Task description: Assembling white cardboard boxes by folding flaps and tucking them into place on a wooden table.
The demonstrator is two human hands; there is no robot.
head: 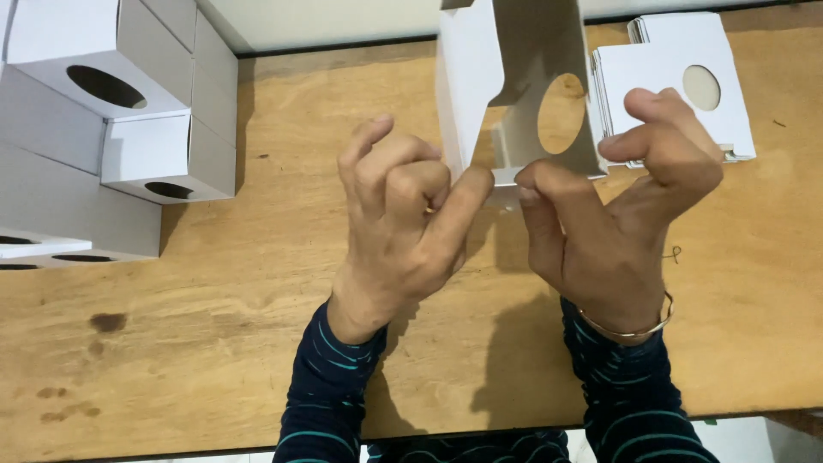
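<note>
A half-folded white cardboard box (470,77) with a round hole in one panel is held above the wooden table (257,326). My left hand (403,223) pinches its lower left edge with thumb and forefinger. My right hand (609,214) grips the lower right flap, thumb pressed near the bottom fold and index finger curled over the panel's edge. Both wrists wear dark striped sleeves, and a thin bangle sits on the right wrist.
Several assembled white boxes (163,146) with round holes are stacked at the left side. A pile of flat white box blanks (677,86) with round cut-outs lies at the back right. A wall edge runs along the table's far side.
</note>
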